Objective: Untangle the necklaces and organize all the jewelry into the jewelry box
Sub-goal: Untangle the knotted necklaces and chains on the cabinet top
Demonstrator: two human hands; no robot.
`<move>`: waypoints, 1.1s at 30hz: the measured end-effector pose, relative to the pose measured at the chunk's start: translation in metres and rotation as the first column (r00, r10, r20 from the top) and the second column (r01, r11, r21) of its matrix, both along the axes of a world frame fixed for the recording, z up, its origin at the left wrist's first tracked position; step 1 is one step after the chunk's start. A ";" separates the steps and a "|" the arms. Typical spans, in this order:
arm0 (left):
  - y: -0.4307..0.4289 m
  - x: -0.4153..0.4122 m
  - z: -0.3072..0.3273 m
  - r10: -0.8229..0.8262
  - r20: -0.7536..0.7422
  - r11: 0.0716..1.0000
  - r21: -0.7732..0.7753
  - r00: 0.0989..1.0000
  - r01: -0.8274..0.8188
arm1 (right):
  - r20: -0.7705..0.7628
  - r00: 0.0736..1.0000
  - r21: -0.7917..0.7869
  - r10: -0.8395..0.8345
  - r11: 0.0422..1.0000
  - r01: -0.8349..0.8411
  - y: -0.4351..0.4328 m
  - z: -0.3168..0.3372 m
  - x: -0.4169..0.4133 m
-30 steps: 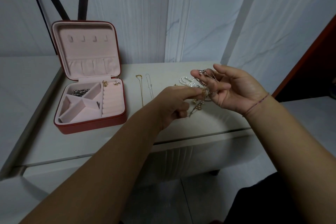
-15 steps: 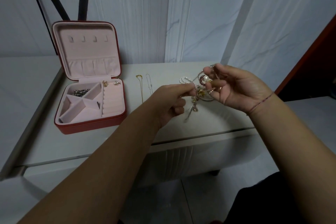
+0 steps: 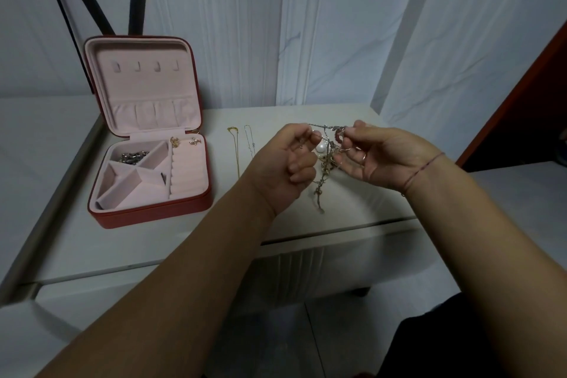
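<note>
Both hands now hold the knot of necklaces (image 3: 329, 159) in the air above the right half of the table (image 3: 159, 242), near its back edge. A second ago the right hand (image 3: 383, 156) lay open with the chains draped over spread fingers. It has since closed, and its thumb and forefinger pinch the top of the knot. The left hand (image 3: 285, 169) keeps its thumb-and-forefinger pinch on a thin chain, its other fingers curled under. The hands have drawn a little apart, so one strand (image 3: 325, 127) runs taut between them. A pearl (image 3: 321, 148) has come into view in the gap, and a beaded tail (image 3: 319, 193) hangs towards the tabletop.

I judge the taut strand to be the one being worked loose. The knot looks far from undone, and hard pulling may tighten it.

Two freed necklaces, a gold one (image 3: 237, 150) and a silver one (image 3: 250, 139), lie straight and side by side near the middle of the table, not yet stored. The jewelry box (image 3: 147, 215) stands open near the left edge, with a silver piece (image 3: 133, 156) in its back compartment and two earrings (image 3: 184, 141) at the back of the ring rolls.
</note>
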State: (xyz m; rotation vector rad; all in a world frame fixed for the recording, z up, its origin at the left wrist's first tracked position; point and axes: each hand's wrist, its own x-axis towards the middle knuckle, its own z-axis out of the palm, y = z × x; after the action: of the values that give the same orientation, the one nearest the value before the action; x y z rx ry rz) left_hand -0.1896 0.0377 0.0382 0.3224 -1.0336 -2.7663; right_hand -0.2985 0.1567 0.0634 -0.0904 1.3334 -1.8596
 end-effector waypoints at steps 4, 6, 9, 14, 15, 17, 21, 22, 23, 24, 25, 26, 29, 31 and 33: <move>0.000 0.000 0.001 -0.002 -0.009 0.998 -0.070 1.000 0.001 | -0.113 0.993 0.049 -0.043 0.998 0.049 -0.004 -0.002 0.003; 0.000 0.000 0.002 -0.012 -0.005 0.993 -0.117 1.000 0.011 | -0.324 0.945 0.164 -0.048 0.981 0.106 -0.005 -0.002 0.007; 0.001 0.001 0.002 -0.004 0.033 0.962 -0.271 0.999 0.013 | -0.554 0.829 0.246 -0.069 0.939 0.242 -0.006 -0.003 0.008; -0.002 0.002 0.001 0.167 0.090 0.839 -0.536 0.982 -0.093 | -0.487 0.870 0.255 -0.078 0.940 0.226 -0.004 -0.005 0.006; -0.003 0.003 0.000 0.202 0.100 0.822 -0.559 0.974 -0.112 | -0.445 0.893 0.249 -0.063 0.949 0.191 -0.005 -0.006 0.007; -0.001 0.003 0.000 0.268 0.114 0.786 -0.600 0.957 -0.148 | -0.366 0.930 0.233 -0.023 0.966 0.116 -0.009 -0.007 0.009; -0.001 0.004 0.001 0.387 0.100 0.654 -0.730 0.917 -0.197 | -0.278 0.960 0.145 0.003 0.989 0.039 -0.011 -0.004 0.010; -0.002 0.004 0.002 0.385 0.093 0.643 -0.740 0.918 -0.195 | -0.285 0.958 0.140 0.014 0.990 0.027 -0.011 -0.004 0.010; -0.003 0.005 0.003 0.367 0.088 0.656 -0.730 0.926 -0.191 | -0.301 0.953 0.146 0.023 0.989 0.022 -0.011 -0.004 0.010; -0.004 0.007 0.005 0.343 0.085 0.681 -0.709 0.935 -0.185 | -0.320 0.947 0.158 0.031 0.987 0.022 -0.012 -0.004 0.010; -0.006 0.008 0.007 0.324 0.083 0.702 -0.689 0.942 -0.181 | -0.339 0.940 0.178 0.040 0.984 0.022 -0.013 -0.004 0.010; -0.008 0.009 0.008 0.313 0.082 0.711 -0.680 0.946 -0.176 | -0.361 0.931 0.200 0.050 0.980 0.025 -0.013 -0.005 0.010; -0.015 0.013 0.009 0.322 0.087 0.693 -0.700 0.943 -0.172 | -0.437 0.898 0.243 0.061 0.969 0.053 -0.012 -0.006 0.007; -0.019 0.015 0.009 0.354 0.092 0.673 -0.716 0.930 -0.185 | -0.470 0.879 0.246 0.079 0.968 0.045 -0.007 -0.007 0.004; -0.022 0.017 0.009 0.392 0.097 0.657 -0.726 0.915 -0.204 | -0.484 0.866 0.254 0.125 0.967 0.002 -0.001 -0.007 0.001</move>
State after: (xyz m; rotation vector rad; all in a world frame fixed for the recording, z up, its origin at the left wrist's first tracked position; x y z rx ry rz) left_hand -0.1730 0.0161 0.0468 0.6525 -1.8105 -1.8654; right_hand -0.2979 0.1554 0.0565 -0.5083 1.8816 -1.6567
